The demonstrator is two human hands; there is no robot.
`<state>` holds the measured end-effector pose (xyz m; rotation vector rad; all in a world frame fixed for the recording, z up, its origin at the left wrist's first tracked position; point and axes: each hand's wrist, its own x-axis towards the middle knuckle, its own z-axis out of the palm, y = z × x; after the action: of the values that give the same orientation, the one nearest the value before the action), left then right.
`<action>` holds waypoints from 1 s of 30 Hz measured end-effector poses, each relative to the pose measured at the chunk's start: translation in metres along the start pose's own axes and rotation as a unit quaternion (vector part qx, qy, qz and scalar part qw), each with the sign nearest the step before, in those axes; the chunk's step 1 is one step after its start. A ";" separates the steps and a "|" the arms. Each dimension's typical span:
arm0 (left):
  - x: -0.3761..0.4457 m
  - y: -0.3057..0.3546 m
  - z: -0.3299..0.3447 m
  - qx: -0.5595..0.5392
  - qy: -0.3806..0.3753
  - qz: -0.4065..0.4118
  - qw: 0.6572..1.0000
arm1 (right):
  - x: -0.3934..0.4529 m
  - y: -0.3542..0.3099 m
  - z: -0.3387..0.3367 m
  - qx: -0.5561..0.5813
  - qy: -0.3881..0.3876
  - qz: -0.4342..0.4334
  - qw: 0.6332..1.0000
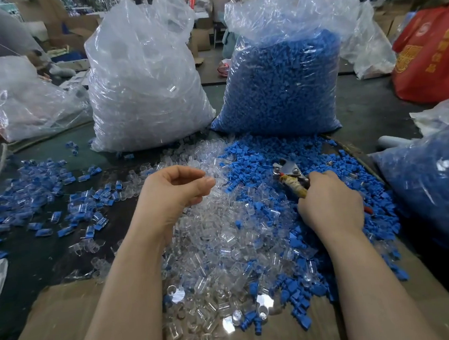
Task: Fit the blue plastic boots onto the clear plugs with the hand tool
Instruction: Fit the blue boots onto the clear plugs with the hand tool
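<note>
**Risk of mis-pick and tool slip at the mixed parts heap**

The right hand point(328, 203) is gripping the hand tool point(291, 177) by its wrapped handles, and the tool's metal head is lying on the blue boots point(266, 163) spread at the right of the clear plugs point(219, 241). The jaws are appearing empty, though parts around them are making this hard to confirm. The left hand point(176, 193) is hovering over the far-left edge of the plug heap with fingers loosely curled; it is not clear whether a plug is sitting between thumb and fingertips, since any clear part there is blending with the pile behind.

Finished pieces point(42, 193), blue on clear, are lying scattered well to the left of the plug heap. Two full bags, a clear-plug bag point(143, 81) and a blue-boot bag point(283, 82), are standing behind the heap.

Judged hazards:
- Boots and plugs are intermingling along the heap's right edge, so a wrong or doubled part is likely to be picked up.
- The plugs are transparent and glossy, so orientation is easily misread, and a boot is then likely to be pressed on crooked.
- The tool is resting on loose parts, so it may catch strays when lifted.
- Loose parts near the cardboard point(62, 322) in front of the heap may roll off the bench.
</note>
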<state>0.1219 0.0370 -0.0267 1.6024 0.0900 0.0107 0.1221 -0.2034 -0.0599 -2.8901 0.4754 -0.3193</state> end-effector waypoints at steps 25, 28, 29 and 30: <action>0.002 -0.004 0.006 -0.033 -0.010 -0.003 0.999 | 0.002 -0.002 0.002 0.020 -0.004 -0.050 0.999; 0.002 -0.002 0.006 -0.041 -0.015 0.000 0.999 | 0.001 -0.002 0.002 0.032 0.018 -0.040 0.999; 0.002 -0.002 0.006 -0.045 -0.017 0.000 0.999 | 0.002 -0.002 0.002 0.039 0.028 -0.034 0.998; 0.002 -0.002 0.006 -0.049 -0.019 0.000 0.999 | 0.002 -0.001 0.002 0.045 0.037 -0.029 0.998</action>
<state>0.1238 0.0309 -0.0287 1.5044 0.0593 -0.0155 0.1245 -0.2024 -0.0613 -2.8163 0.3800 -0.4454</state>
